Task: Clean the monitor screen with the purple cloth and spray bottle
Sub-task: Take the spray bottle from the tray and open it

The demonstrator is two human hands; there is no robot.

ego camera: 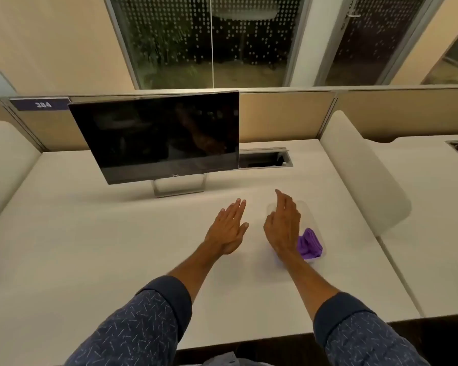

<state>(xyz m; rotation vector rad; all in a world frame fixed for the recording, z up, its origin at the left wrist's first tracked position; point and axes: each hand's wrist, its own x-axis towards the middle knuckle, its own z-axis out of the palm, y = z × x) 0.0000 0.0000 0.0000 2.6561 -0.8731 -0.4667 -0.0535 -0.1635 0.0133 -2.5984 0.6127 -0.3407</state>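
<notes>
Dark-blue patterned sleeves, one at lower left (143,320) and one at lower right (360,336), are cut off by the bottom edge of the frame, both rolled back from the forearms. At mid-frame the left hand (229,228) is held flat over the white desk (90,247), its fingers straight and together and gripping nothing. Just to its right, the right hand (283,225) is likewise flat with straight fingers and holds nothing. It lies over a clear tray (308,210) whose outline is faint against the desk. Whether either hand touches what is beneath it cannot be told.

The purple cloth (309,245) sits bunched in the near end of that tray, right of the wrist, which partly covers it. The hand hides much of the tray, so what else it holds cannot be made out.

The monitor (156,136) stands at centre left on a silver stand (179,186), its screen dark with only dim reflections and its lower-edge logo too small to read surely. Its right edge hides part of a cable slot (265,158) in the desk. A plate reading 384 (43,104) is at upper left.
</notes>
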